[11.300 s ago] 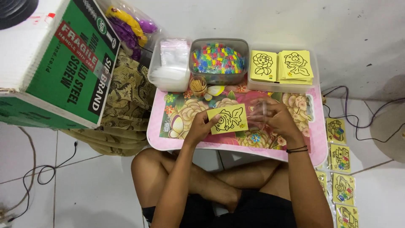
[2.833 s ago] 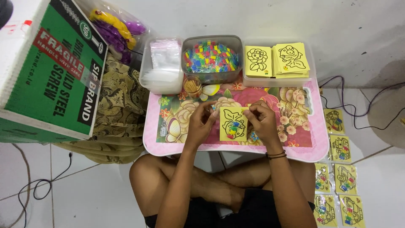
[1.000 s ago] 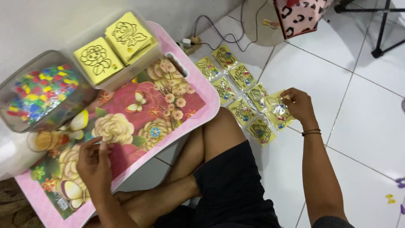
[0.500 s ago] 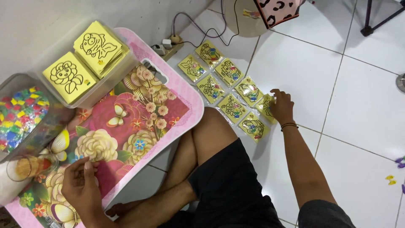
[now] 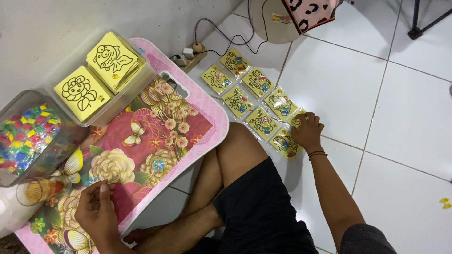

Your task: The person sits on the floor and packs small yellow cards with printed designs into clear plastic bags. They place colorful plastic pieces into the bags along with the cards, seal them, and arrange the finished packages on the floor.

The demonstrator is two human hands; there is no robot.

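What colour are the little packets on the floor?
Yellow packets with black line drawings, seen in the head view.

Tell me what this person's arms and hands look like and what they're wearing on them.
Both are bare, with no gloves or rings visible. The right hand has thin dark bands around its wrist, and a dark grey sleeve edge shows at the upper arm. The left hand shows no wristwear or sleeve.

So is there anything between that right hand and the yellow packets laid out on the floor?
Nothing visible. The right hand already rests on a packet at the end of the rows of bagged yellow picture cards on the white tile floor. The left hand lies apart, on the flowered tray table.
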